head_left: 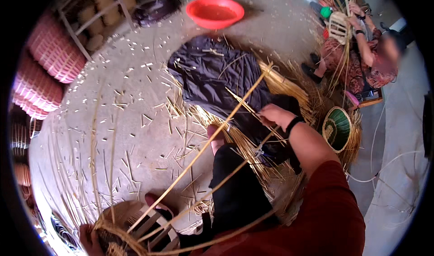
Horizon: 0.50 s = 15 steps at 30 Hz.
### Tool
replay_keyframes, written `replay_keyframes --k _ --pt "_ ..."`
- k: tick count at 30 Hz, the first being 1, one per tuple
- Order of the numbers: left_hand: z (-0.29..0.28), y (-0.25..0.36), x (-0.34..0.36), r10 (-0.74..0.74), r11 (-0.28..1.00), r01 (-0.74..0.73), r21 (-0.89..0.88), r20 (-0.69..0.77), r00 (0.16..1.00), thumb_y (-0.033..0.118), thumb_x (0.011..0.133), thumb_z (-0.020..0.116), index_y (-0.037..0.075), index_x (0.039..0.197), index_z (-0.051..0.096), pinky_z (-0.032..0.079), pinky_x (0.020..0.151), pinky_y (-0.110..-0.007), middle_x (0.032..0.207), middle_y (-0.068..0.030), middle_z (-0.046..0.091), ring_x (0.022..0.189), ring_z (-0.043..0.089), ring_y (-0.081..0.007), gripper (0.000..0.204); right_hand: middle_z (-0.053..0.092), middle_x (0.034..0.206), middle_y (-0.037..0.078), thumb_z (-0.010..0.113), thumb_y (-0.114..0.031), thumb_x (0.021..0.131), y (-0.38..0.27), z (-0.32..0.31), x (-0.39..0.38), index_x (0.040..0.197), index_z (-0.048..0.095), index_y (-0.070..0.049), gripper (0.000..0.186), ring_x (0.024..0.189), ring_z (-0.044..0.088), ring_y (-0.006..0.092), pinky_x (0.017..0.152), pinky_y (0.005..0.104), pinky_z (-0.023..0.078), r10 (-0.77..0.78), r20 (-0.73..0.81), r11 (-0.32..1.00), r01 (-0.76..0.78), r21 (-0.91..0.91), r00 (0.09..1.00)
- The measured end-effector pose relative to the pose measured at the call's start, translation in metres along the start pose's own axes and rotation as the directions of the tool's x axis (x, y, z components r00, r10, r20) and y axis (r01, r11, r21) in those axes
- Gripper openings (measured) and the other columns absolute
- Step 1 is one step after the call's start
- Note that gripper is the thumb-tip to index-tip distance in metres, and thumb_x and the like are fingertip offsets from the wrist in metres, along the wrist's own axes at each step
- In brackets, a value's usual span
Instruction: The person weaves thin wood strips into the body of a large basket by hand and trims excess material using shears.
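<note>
My right hand, with a black wristband, is closed on thin straw-coloured strips pulled from a pile over my knee. My left hand sits at the lower left edge and grips the rim of a partly woven basket base. Long bamboo strips run from that base up toward the right hand. My legs in black trousers stretch between the two hands, with one bare foot near the strips and the other foot in a sandal by the woven base.
A dark cloth lies on the concrete floor among cut strip scraps. Behind it sits a red basin. Stacked pink baskets line the left. A green basket lies right. Another person weaves at the upper right.
</note>
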<state>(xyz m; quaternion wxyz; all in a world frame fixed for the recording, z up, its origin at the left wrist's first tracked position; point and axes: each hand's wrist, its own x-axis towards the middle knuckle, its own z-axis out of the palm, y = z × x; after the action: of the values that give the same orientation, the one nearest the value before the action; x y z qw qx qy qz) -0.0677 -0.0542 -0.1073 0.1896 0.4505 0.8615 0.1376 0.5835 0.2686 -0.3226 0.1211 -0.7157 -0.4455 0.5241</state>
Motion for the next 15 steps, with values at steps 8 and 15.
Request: replay_keyframes --k 8,15 --pt "-0.016 0.016 0.028 0.541 0.835 -0.550 -0.007 -0.161 0.825 0.018 0.094 0.075 0.001 0.106 0.069 0.051 0.092 -0.046 0.102 -0.0183 0.071 0.098 0.065 -0.0378 0.021 0.065 0.079 0.003 0.063 -0.017 0.102 -0.135 -0.202 -0.107 0.105 0.072 -0.007 0.014 0.064 0.061 0.0155 0.060 0.0303 0.052 -0.418 -0.503 0.436 0.653 0.620 0.756" --pt "0.001 0.081 0.063 0.824 0.554 -0.783 0.284 -0.323 0.466 0.035 0.092 0.080 0.012 0.106 0.075 0.054 0.089 -0.048 0.103 -0.0145 0.074 0.104 0.067 -0.0364 0.028 0.068 0.085 0.000 0.065 -0.017 0.104 -0.251 -0.103 -0.261 0.110 0.075 -0.007 0.016 0.071 0.060 0.0111 0.066 0.0274 0.051 -0.758 -0.505 0.282 0.906 0.316 0.412"
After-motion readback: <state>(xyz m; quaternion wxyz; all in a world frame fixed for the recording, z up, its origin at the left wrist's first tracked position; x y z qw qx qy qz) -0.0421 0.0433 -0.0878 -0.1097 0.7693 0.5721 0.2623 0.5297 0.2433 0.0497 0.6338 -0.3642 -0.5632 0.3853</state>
